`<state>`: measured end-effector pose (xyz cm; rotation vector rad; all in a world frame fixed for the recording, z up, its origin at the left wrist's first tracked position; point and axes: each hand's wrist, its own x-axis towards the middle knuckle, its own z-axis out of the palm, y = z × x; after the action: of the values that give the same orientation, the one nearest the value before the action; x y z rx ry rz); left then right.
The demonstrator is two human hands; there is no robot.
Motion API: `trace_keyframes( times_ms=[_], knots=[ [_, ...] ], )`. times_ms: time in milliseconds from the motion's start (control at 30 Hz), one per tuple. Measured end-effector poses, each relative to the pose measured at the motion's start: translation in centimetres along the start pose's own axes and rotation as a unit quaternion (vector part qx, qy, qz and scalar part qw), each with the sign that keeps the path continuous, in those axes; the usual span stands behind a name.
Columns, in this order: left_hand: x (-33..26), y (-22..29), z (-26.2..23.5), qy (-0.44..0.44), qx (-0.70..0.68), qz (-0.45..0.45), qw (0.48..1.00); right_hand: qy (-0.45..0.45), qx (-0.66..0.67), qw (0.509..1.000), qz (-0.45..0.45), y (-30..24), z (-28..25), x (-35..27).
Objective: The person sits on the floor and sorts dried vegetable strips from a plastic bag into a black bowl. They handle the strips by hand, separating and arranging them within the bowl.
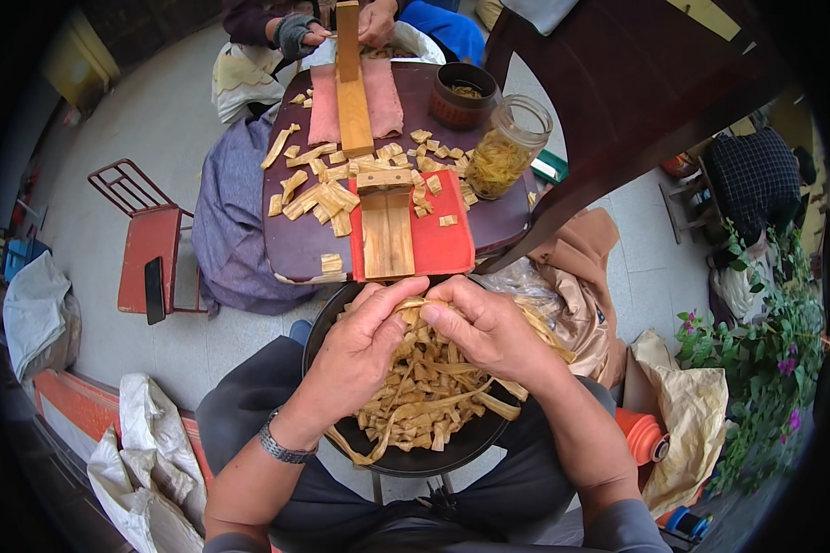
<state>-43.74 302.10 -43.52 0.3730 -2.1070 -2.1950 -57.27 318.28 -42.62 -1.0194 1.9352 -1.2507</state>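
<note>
Both my hands meet over the near side of the table, above a wide dark pan (470, 456) in my lap. My left hand (350, 346) and my right hand (498, 336) pinch a tan dried plant strip (411, 302) between thumbs and fingers. Short tan pieces (420, 387) fill the pan, with longer strips (397, 419) lying over them. Just beyond my fingertips, a wooden block with a raised crosspiece (387, 235) rests on a red pad (447, 241). My fingers partly hide what they hold.
Cut pieces (318, 198) lie scattered on the dark table (290, 249). A glass jar (505, 152) and a dark pot (464, 103) stand right. Opposite, another person's hands (373, 23) work behind an upright wooden piece (348, 46). A red chair (149, 253) holds a phone (155, 288).
</note>
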Motion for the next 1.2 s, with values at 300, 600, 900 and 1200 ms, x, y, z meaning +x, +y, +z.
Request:
trace_keyframes(
  times_ms=[300, 600, 900, 1200],
  knots=[
    [-0.7, -0.6, 1.5, 0.030, 0.111, 0.094, 0.989, -0.113, 0.387, 0.902, 0.154, 0.0, 1.4, -0.2],
    [-0.1, -0.5, 0.5, 0.106, 0.233, 0.130, 0.958, -0.107, 0.254, 0.956, 0.105, -1.4, 1.8, -0.6],
    [0.1, 0.4, -1.1, 0.179, 0.284, 0.151, 0.930, -0.079, 0.100, 0.989, 0.068, -1.2, -0.4, -0.9],
    [-0.1, 1.5, -3.5, 0.027, 0.296, 0.179, 0.938, -0.052, -0.086, 0.993, -0.058, -0.1, 0.7, -0.8]
  ],
)
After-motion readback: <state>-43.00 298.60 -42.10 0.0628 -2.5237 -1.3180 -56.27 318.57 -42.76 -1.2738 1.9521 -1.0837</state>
